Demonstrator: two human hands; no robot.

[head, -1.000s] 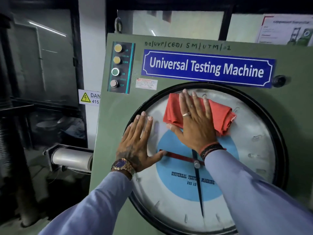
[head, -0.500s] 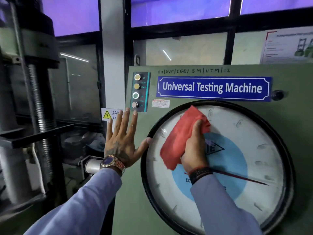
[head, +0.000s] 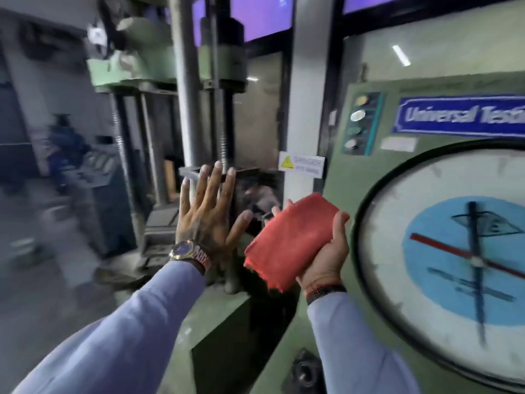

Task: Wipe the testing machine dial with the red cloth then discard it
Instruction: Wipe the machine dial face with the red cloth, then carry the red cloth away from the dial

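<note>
The right hand [head: 326,257] grips the folded red cloth [head: 287,240], palm up, held clear of the round white dial [head: 397,251] with its black rim, just left of it. The left hand [head: 204,217] is spread flat, fingers apart, grasping nothing, in front of the grey-green loading frame [head: 181,81]. With the view blurred and swinging left, the loosely held cloth could slip from the fingers, or snag on the frame's threaded columns, before any bin appears. Legible writing: "Universal Test…" on the blue nameplate [head: 460,115]; "DANGER" on the white warning sticker [head: 301,164].
</note>
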